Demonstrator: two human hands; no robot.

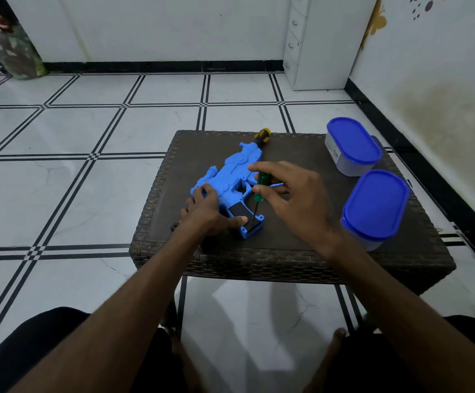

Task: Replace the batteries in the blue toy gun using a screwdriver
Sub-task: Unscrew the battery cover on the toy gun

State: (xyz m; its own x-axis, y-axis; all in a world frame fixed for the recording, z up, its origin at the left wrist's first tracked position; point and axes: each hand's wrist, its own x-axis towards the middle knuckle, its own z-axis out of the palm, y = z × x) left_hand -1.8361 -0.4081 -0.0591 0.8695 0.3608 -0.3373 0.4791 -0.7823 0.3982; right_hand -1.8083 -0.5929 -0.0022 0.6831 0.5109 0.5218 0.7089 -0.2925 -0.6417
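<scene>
The gun [227, 177] lies flat on its side on the table [301, 245], near the middle-left of the top, muzzle pointing away w/ an orange-black tip [262, 136] at the far edge. Its grip points toward the person, and a black panel [240, 212] shows on the grip – the batt. cover, apparently.

Left hand [208, 214] rests on the gun's rear and grip: fingers spread over the blue body, thumb stretched flat along the grip's near edge, pressing down, not curled round anything.

Right hand [293, 194] holds the screwdriver [260, 185] – thumb and fingertips pinch the green handle, other fingers bent loosely. The tool stands nearly upright, tilted a bit, w/ its dark shaft running down to the grip's lower end beside the black panel. Tip contact w/ a screw can't be made out.

Two tubs w/ blue lids sit on the table's right side: one [352, 146] at the far corner, one [375, 205] nearer, just beside the right wrist. Contents not visible.

The table is dark woven wicker on thin legs, standing on a white tiled floor [89, 194] w/ black lines. A white drawer unit [310, 41] stands against the far wall. The person's dark-clad knees [32, 350] show at the bottom edge.
</scene>
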